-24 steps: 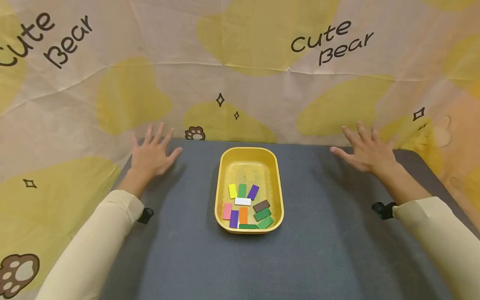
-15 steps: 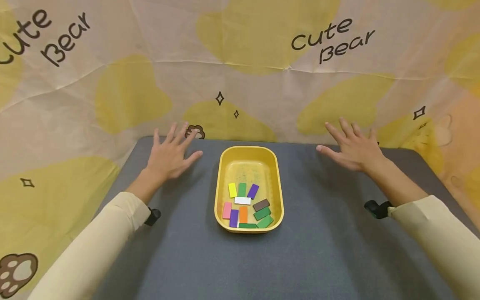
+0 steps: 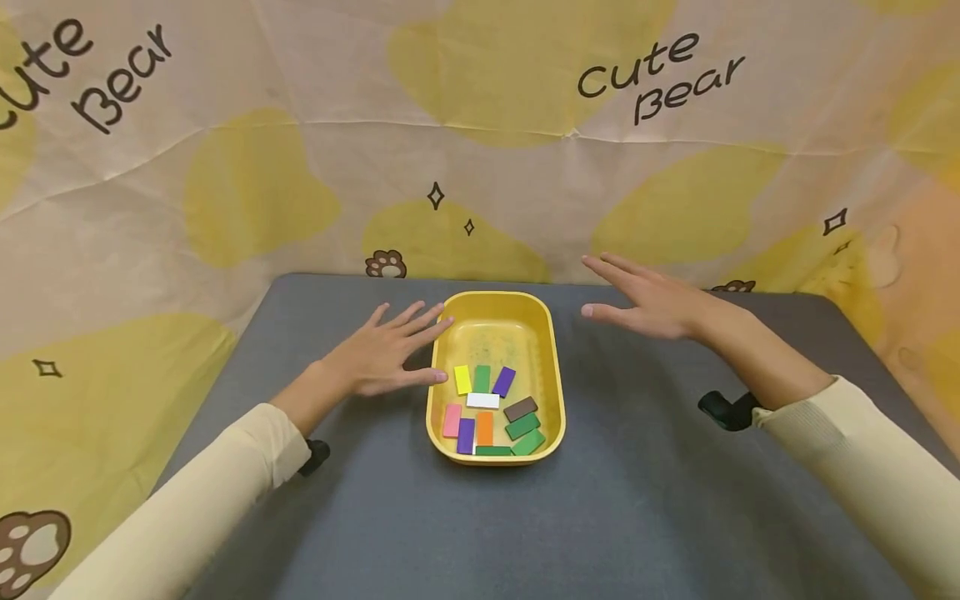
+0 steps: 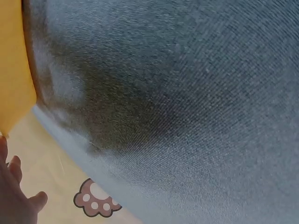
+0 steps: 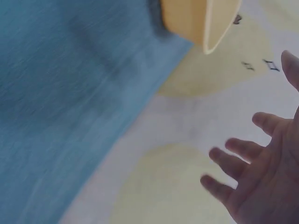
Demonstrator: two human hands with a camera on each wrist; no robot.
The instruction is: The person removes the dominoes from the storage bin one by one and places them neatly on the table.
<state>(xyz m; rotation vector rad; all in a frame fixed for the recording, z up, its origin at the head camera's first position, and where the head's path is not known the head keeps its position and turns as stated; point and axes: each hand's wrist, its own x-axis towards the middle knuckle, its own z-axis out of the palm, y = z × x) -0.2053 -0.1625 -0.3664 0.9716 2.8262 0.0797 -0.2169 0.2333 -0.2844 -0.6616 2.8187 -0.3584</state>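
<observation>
A yellow plastic tub (image 3: 498, 308) stands in the middle of the table, with several small coloured blocks in its near half. Among them are a white block (image 3: 483, 401), an orange block (image 3: 485, 428), a brown block (image 3: 521, 408) and a pink block (image 3: 452, 421). My left hand (image 3: 382, 354) is spread at the tub's left side, its fingertips overlapping the rim in the head view; whether they touch cannot be told. To the right of the tub, apart from it, my right hand (image 3: 652, 302) hovers with straight fingers and holds nothing. The right wrist view shows that palm (image 5: 271, 172) and spread fingers.
The tub sits on a dark grey-blue table (image 3: 480, 533). A cloth backdrop (image 3: 487, 100) with yellow patches and printed words hangs right behind the table's far edge. A black strap device (image 3: 727, 411) is on the right wrist.
Both hands have moved inward toward the tub. The left has come right and nearer, reaching the rim; the right has shifted left and turned its palm more sideways. The blocks lie as before.
</observation>
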